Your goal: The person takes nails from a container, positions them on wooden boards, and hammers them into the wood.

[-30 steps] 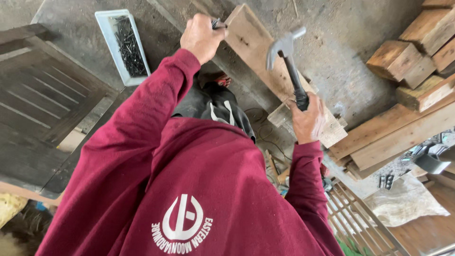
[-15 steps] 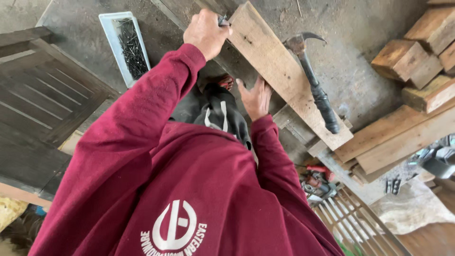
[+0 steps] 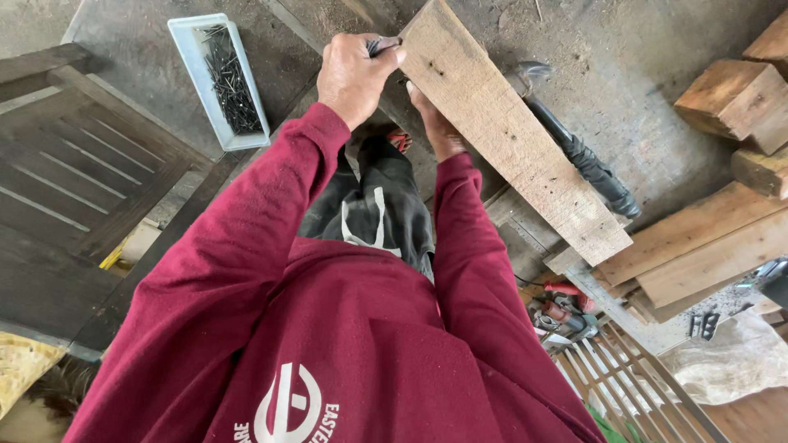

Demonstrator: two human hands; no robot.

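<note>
Nails pinched in the left hand (image 3: 355, 75), its fingers closed at the top edge of the long pale wooden plank (image 3: 510, 131), which the right hand (image 3: 435, 123) steadies from beneath, grip unclear, want firm support.

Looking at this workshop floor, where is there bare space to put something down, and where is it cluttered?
Bare concrete floor lies open between the hammer and the wood blocks, and also between the white nail tray and the plank. The lower right is crowded: stacked boards, a red power tool, a slatted panel. A dark slatted panel fills the left.
</note>
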